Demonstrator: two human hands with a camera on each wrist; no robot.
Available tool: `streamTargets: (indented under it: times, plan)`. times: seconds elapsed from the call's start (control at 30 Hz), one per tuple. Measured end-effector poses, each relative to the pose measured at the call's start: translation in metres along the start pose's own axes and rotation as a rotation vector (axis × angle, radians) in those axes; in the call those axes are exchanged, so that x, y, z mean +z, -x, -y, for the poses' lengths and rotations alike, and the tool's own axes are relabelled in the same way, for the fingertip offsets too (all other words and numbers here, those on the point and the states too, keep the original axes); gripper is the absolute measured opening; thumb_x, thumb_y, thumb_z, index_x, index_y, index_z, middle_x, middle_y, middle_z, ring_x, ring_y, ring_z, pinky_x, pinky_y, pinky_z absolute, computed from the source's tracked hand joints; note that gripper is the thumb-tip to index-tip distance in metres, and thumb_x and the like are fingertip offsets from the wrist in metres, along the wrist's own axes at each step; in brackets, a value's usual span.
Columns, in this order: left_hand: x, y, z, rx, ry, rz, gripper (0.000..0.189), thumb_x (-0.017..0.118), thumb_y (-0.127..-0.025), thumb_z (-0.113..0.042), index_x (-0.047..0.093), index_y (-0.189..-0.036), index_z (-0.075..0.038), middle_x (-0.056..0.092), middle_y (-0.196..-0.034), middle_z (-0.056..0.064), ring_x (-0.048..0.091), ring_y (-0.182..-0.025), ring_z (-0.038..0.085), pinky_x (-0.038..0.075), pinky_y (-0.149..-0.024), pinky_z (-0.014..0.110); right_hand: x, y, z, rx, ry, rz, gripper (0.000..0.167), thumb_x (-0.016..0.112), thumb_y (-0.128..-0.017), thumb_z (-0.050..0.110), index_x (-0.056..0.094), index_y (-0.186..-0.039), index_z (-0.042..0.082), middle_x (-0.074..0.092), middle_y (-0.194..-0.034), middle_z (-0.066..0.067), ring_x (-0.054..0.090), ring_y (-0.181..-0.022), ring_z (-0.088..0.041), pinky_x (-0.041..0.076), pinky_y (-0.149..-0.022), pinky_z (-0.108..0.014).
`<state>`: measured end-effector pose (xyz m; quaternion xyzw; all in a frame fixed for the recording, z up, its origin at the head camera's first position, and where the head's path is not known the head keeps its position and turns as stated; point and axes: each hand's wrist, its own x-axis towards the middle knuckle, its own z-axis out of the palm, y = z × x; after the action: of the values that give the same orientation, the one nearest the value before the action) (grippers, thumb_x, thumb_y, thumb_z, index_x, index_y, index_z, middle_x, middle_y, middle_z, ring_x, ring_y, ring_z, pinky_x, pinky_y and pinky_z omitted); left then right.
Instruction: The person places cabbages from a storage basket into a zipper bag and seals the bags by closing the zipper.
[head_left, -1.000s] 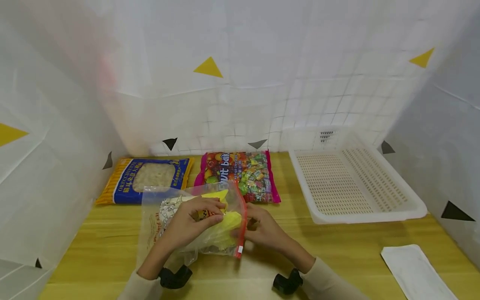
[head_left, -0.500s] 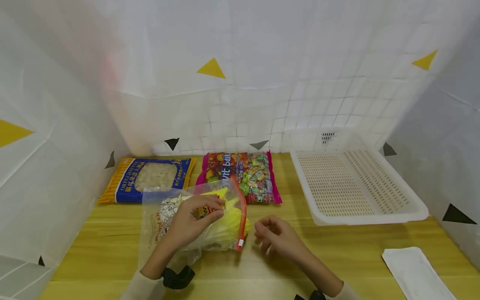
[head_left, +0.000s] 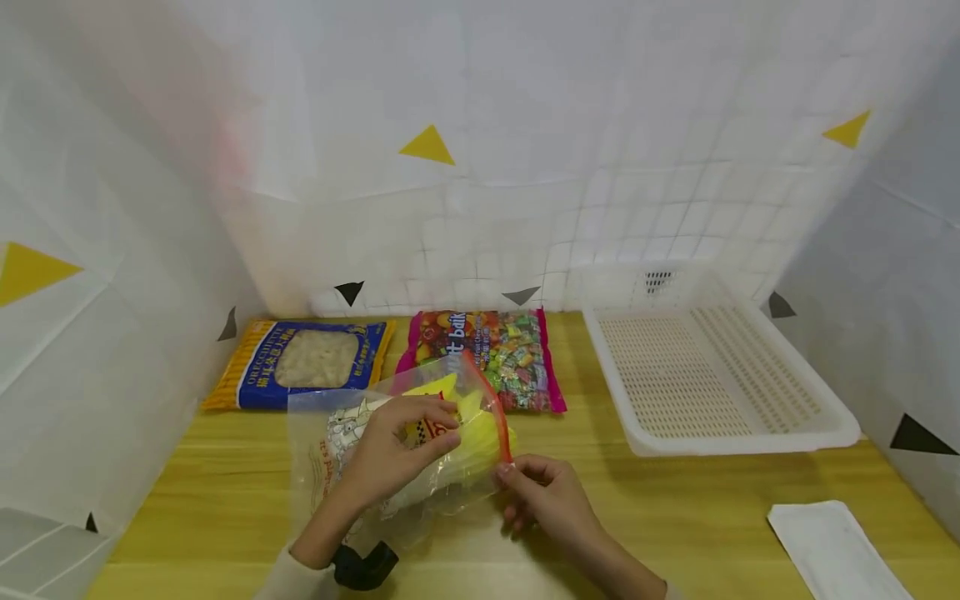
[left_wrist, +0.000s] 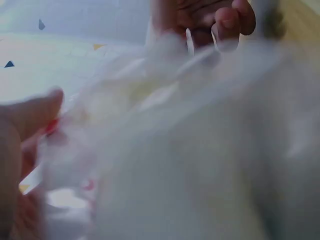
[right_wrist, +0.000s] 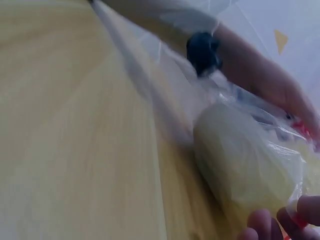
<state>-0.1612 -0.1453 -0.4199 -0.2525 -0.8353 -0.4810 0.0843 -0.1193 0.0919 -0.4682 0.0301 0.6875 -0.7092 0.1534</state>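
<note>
A clear zip bag (head_left: 442,492) with a red zip edge (head_left: 491,400) and printed cartoon animals lies at the table's middle. Inside it is a pale yellow, leafy bundle (head_left: 480,437) that looks like a napa cabbage, its rounded pale end showing through the film in the right wrist view. My left hand (head_left: 397,446) holds the bag's upper film from the left, fingers and thumb curled. At the zip's near end, my right hand (head_left: 551,500) pinches the red edge between thumb and fingers. The left wrist view is mostly blurred film.
Behind the bag lie a blue and yellow orecchiette pasta packet (head_left: 315,358) and a pink-edged fruit candy bag (head_left: 495,354). A white perforated basket (head_left: 637,437) stands at the right. A flat white packet (head_left: 832,542) rests near the front right. White sheeting (head_left: 525,200) encloses the table.
My right hand let go of the zip edge, drew back to the right, then took hold of its near end. The bag's mouth has shifted slightly right. My left hand kept its place on the film.
</note>
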Motion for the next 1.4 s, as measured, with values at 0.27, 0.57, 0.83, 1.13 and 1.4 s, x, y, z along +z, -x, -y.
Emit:
streamTargets:
  times: [0.27, 0.57, 0.83, 1.13, 1.4]
  plan:
    - [-0.027, -0.001, 0.001, -0.097, -0.017, 0.054, 0.017, 0.074, -0.094, -0.033, 0.077, -0.109, -0.026, 0.072, -0.126, -0.004, 0.065, -0.12, 0.022, 0.051, -0.1, 0.054, -0.025, -0.02, 0.0, -0.116, 0.018, -0.372, 0.021, 0.072, -0.096, 0.018, 0.072, -0.097, -0.003, 0.066, -0.067, 0.0, 0.061, -0.053, -0.014, 0.053, -0.052, -0.026]
    - [-0.044, -0.003, 0.025, -0.158, -0.058, -0.04, 0.024, 0.07, -0.098, -0.033, 0.075, -0.119, -0.024, 0.07, -0.131, 0.0, 0.059, -0.132, 0.029, 0.045, -0.106, 0.063, -0.04, -0.042, -0.002, -0.193, 0.057, -0.555, 0.027, 0.075, -0.094, 0.024, 0.07, -0.097, -0.002, 0.061, -0.071, 0.009, 0.055, -0.058, -0.006, 0.05, -0.053, -0.022]
    - [-0.043, -0.003, 0.044, -0.41, 0.138, 0.248, 0.065, 0.06, -0.104, -0.031, 0.035, -0.157, -0.005, 0.057, -0.143, 0.021, 0.062, -0.122, 0.034, 0.056, -0.089, 0.037, -0.048, -0.053, -0.001, -0.139, -0.008, -0.561, 0.025, 0.074, -0.095, 0.027, 0.07, -0.098, 0.003, 0.065, -0.078, 0.014, 0.057, -0.07, -0.005, 0.049, -0.059, -0.02]
    - [-0.043, -0.007, 0.042, -0.491, 0.236, 0.201, 0.046, 0.054, -0.106, -0.037, 0.059, -0.135, -0.002, 0.068, -0.084, 0.005, 0.068, -0.083, 0.018, 0.059, -0.086, 0.036, -0.048, -0.051, 0.008, -0.208, 0.08, -0.423, 0.028, 0.073, -0.095, 0.031, 0.073, -0.108, 0.006, 0.071, -0.087, 0.009, 0.064, -0.082, -0.011, 0.054, -0.07, -0.022]
    - [-0.043, -0.009, 0.026, -0.376, 0.292, -0.191, 0.026, 0.063, -0.103, -0.027, 0.071, -0.105, -0.003, 0.065, -0.08, -0.003, 0.06, -0.074, 0.013, 0.056, -0.073, 0.025, -0.038, -0.036, 0.047, -0.49, 0.103, -0.288, 0.023, 0.067, -0.1, 0.021, 0.071, -0.108, 0.0, 0.072, -0.081, 0.006, 0.069, -0.072, -0.014, 0.06, -0.068, -0.029]
